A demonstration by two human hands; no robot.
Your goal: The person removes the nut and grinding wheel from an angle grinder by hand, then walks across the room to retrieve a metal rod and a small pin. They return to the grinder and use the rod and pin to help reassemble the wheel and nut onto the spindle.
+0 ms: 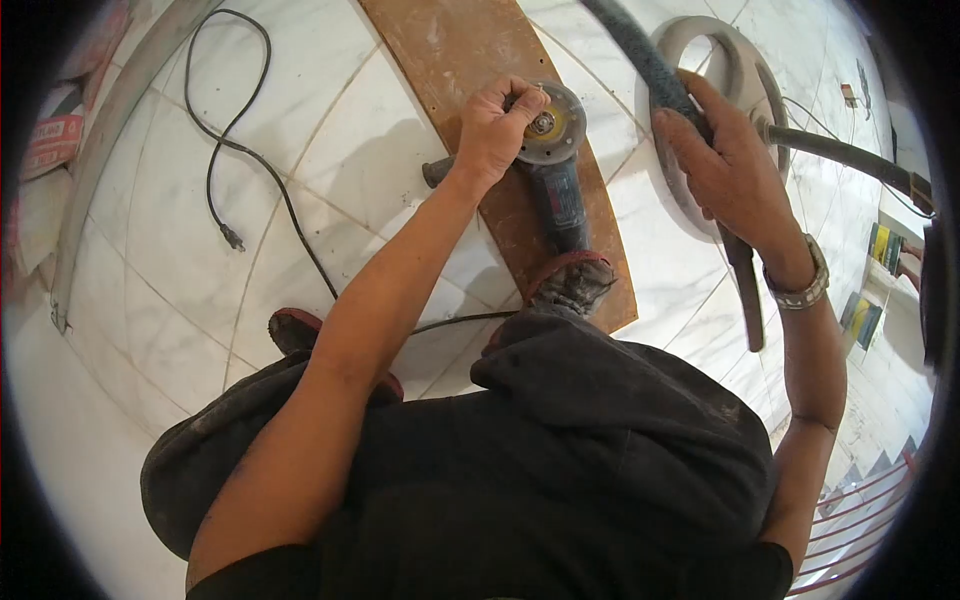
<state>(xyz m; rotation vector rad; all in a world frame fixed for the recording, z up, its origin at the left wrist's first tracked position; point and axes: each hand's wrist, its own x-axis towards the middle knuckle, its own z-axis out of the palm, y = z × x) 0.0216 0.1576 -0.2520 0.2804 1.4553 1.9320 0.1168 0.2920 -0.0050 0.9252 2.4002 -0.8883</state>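
Observation:
An angle grinder [562, 205] lies disc up on a brown board [455, 60], with its round disc [563, 143] and centre nut facing me. My left hand [493, 128] is closed over the left edge of the disc, thumb and fingers pinched together close to the nut. Whatever is between those fingertips is too small to make out. Out to the right, my right hand [728, 155] is wrapped round a long dark grey bar [640, 45], which runs from the top edge down to a narrower end. My shoe [573, 285] presses against the grinder's rear body.
A black cable with a plug [232, 238] loops across the white tile floor [330, 150] on the left. Behind the bar lies a grey oval ring [770, 85] with a dark rod [840, 152]. A long metal strip [90, 220] borders the far left, beside several bags.

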